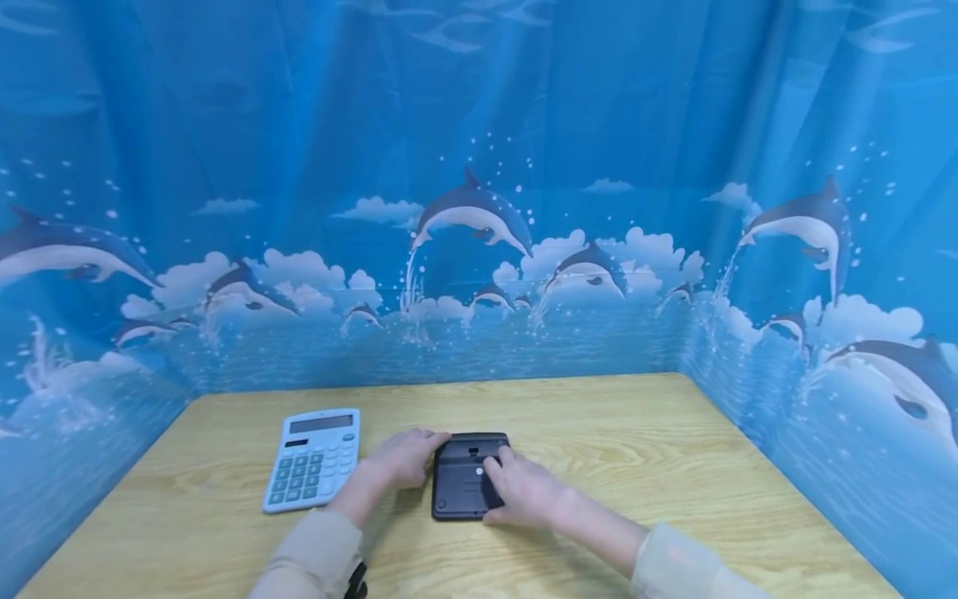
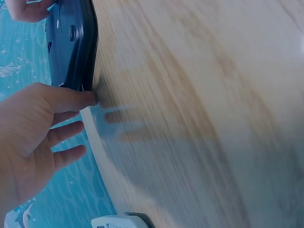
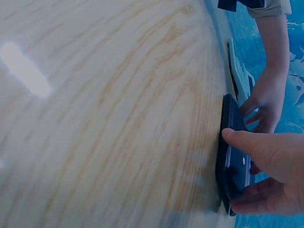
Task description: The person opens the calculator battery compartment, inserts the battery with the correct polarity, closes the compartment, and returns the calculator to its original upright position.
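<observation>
A black calculator (image 1: 460, 482) lies back side up on the wooden table, showing small round feet and a recessed notch. My left hand (image 1: 404, 457) is at its left edge, one fingertip at the far left corner. In the left wrist view the left thumb (image 2: 85, 97) presses against the edge, while the other fingers spread loosely beside it. My right hand (image 1: 527, 491) grips the calculator from the right, its thumb at the near edge and fingers over the back. The right wrist view shows the right thumb (image 3: 235, 136) and fingers (image 3: 251, 199) on separate edges. Its keys are hidden underneath.
A light blue calculator (image 1: 314, 462) lies face up to the left, close to my left forearm. The wooden table (image 1: 636, 433) meets a blue curtain (image 1: 479, 333) printed with dolphins at the back and both sides.
</observation>
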{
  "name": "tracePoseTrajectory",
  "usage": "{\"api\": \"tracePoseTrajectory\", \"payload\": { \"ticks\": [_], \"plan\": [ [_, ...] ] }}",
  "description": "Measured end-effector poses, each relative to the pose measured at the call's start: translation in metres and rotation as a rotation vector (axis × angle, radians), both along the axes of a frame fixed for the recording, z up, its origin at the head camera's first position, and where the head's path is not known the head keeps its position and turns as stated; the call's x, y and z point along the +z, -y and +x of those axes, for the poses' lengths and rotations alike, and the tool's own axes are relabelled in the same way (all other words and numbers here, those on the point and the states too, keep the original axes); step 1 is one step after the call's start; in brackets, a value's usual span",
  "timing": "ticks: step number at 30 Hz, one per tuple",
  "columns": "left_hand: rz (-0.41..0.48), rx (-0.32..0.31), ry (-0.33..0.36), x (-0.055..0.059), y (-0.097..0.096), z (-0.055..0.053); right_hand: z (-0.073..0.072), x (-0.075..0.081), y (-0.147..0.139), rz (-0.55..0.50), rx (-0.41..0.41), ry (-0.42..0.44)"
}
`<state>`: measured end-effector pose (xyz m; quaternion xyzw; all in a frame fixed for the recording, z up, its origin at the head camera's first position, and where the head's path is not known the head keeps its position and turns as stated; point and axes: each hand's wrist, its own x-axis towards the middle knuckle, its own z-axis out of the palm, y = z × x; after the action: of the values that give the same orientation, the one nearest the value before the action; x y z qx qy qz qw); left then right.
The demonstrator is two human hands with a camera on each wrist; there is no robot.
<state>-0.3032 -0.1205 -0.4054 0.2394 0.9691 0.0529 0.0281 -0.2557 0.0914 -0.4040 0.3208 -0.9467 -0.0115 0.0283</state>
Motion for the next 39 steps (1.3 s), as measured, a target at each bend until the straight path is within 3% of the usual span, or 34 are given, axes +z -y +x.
{"api": "tracePoseTrajectory", "payload": {
  "ticks": [4, 10, 16, 22, 30, 33, 39],
  "plan": [
    [0.004, -0.009, -0.014, -0.001, 0.0, -0.002, -0.001, -0.002, -0.001, -0.001, 0.021, -0.026],
    [0.002, -0.099, -0.105, -0.004, 0.002, -0.005, -0.002, -0.005, -0.003, -0.013, 0.027, -0.025],
    [-0.012, -0.146, -0.154, -0.004, 0.003, -0.006, -0.003, -0.009, -0.005, -0.046, 0.05, -0.037],
    [-0.043, -0.147, -0.129, -0.003, 0.006, -0.005, -0.004, -0.014, -0.009, -0.076, 0.086, -0.076],
    [-0.001, -0.121, -0.048, -0.002, 0.004, -0.002, -0.009, -0.014, -0.013, -0.229, 0.025, 0.102],
    [0.022, -0.112, -0.021, -0.001, 0.004, -0.001, -0.012, -0.015, -0.016, -0.26, 0.021, 0.129],
    [0.055, -0.139, -0.031, 0.0, 0.006, -0.002, -0.017, -0.016, -0.023, -0.311, 0.04, 0.157]
  ]
}}
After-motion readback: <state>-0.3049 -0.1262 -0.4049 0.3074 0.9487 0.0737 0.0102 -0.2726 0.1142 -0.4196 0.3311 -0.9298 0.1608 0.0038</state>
